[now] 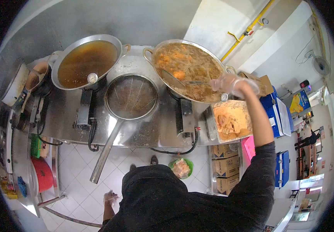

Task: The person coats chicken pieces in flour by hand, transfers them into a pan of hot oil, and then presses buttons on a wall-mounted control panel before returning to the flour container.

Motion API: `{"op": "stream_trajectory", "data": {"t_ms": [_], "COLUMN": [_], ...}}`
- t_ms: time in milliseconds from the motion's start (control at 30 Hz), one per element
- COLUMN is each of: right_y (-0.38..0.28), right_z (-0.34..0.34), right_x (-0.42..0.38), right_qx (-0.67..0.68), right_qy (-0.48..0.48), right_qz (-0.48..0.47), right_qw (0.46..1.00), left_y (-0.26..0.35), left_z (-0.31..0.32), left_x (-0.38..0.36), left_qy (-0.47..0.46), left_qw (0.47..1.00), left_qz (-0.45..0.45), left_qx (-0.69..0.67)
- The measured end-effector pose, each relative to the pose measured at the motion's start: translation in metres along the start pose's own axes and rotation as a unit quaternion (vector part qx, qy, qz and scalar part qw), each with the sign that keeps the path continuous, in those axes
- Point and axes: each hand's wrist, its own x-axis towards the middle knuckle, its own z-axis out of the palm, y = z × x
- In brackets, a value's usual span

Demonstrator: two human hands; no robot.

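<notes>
My right hand [234,84], in a clear plastic glove, grips the handle of a metal skimmer [172,77] whose head dips into the right wok [148,55]. Bubbling oil fills that wok, with orange-brown fried pieces [178,74] in it. Just below the hand stands a metal tray [209,120] of orange flour with coated pieces [228,123]. My left hand [111,197], also gloved, hangs low beside my body, above the floor; its fingers are small and blurred.
A second wok [114,42] of brown oil sits at the left. Between the woks lies a large round strainer [132,96], its handle jutting past the counter edge. Cardboard boxes [227,166], a green basin [190,167] and a red tub [42,174] are lower down.
</notes>
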Motion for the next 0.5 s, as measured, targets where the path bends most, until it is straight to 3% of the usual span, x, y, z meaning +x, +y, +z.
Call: {"op": "stream_trajectory", "data": {"t_ms": [33,100,167,267,333,400,500], "right_y": [0.029,0.03,-0.01,0.012,0.012,0.009,0.027], "right_z": [-0.006,-0.023,-0.062,-0.07,-0.068,-0.06,-0.039], "right_x": [0.015,0.016,-0.006,0.012,0.013,0.012,0.018], "right_qx": [-0.01,-0.026,-0.037,-0.093,-0.138,-0.173,-0.13], "right_qy": [-0.011,-0.058,-0.132,-0.15,-0.15,-0.142,-0.146], "right_qz": [-0.013,0.03,0.14,0.175,0.18,0.164,0.149], "right_qw": [1.0,0.998,0.981,0.969,0.962,0.961,0.969], "left_y": [-0.001,0.001,0.013,0.045,0.063,0.071,0.049], "left_z": [0.0,0.0,0.003,0.017,0.026,0.033,0.024], "left_x": [0.001,0.002,-0.005,-0.028,-0.039,-0.043,-0.027], "left_qy": [-0.008,-0.009,0.006,0.028,-0.013,-0.017,0.022], "left_qw": [1.0,0.998,0.995,0.986,0.99,0.973,0.993], "left_qz": [-0.009,-0.022,-0.031,-0.046,0.075,0.112,0.063], "left_qx": [-0.021,-0.061,-0.1,-0.157,0.114,0.199,0.094]}}
